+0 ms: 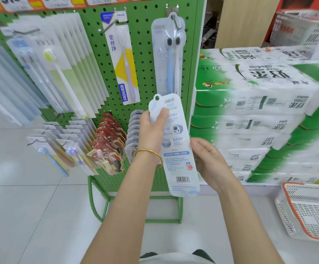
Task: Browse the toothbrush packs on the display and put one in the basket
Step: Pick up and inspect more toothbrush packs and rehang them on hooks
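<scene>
The basket (285, 216) runs off the right edge; small print on the pack (175, 149) seems unreadable.

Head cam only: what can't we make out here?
Head view:
- toothbrush pack: back faces camera, brushes hidden; small print unreadable.
- right hand: fingers partly behind the pack, grip unclear.
- basket: cut off by right edge.
- price tags: cropped by top edge, blurred.
- left-side packs: blurred.
</scene>
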